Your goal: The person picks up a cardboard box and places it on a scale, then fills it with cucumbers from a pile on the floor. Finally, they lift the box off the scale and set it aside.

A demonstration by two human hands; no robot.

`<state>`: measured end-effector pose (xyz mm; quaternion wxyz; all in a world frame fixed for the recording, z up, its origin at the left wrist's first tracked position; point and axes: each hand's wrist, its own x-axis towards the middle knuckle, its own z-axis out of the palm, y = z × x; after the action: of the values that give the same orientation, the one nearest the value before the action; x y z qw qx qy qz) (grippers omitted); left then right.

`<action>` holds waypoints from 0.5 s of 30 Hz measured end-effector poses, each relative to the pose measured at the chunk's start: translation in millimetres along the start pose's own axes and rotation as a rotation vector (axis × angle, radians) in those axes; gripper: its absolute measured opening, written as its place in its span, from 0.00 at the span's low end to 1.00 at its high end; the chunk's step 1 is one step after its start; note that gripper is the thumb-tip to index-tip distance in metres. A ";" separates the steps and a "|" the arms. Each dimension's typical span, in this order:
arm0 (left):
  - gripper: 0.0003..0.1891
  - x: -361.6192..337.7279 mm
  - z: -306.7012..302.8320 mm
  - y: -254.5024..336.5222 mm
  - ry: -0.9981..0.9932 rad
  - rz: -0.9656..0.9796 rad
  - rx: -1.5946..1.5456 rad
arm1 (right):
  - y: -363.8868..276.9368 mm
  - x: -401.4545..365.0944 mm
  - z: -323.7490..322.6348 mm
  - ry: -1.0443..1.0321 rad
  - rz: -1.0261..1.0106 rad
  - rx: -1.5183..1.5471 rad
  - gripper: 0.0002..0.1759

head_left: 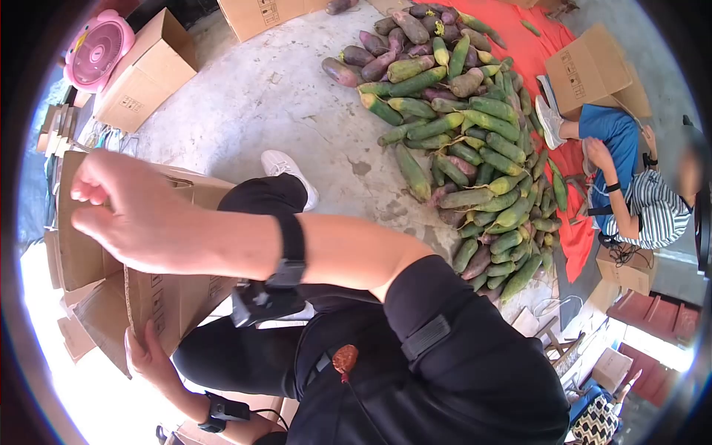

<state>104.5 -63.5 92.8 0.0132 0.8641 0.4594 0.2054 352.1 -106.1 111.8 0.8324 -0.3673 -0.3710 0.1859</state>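
Note:
My right hand (122, 211) is raised over an open cardboard box (170, 297) on the left, its fingers curled; whatever they hold is hidden. Lower down, my left hand (152, 363) has thumb and fingers closed on the edge of a flap of that box. The box stands tilted beside my knees, its flaps spread. Black straps with devices are on both my wrists, and my right forearm crosses above my lap.
A large pile of green and purple radishes (482, 156) lies on the floor and a red sheet (571, 222). At right sits a person (656, 208) near another carton (586, 70). A pink fan (99, 50) and a closed-sided carton (148, 70) stand upper left.

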 end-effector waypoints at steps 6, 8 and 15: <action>0.10 -0.2 -0.1 -3.2 -0.003 0.007 -0.012 | 25.5 -41.0 -142.2 0.043 0.180 -0.503 0.08; 0.10 0.0 1.1 -5.9 0.005 0.010 -0.018 | 35.6 -69.5 -201.1 0.056 0.388 -0.618 0.09; 0.10 -0.9 0.7 -2.0 0.005 -0.023 0.007 | 60.5 -206.5 -360.7 0.139 0.811 -1.132 0.11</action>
<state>102.8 -62.9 91.4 0.0112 0.8582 0.4701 0.2059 486.5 -357.2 -197.0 0.3997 -0.8650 -0.1903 0.2363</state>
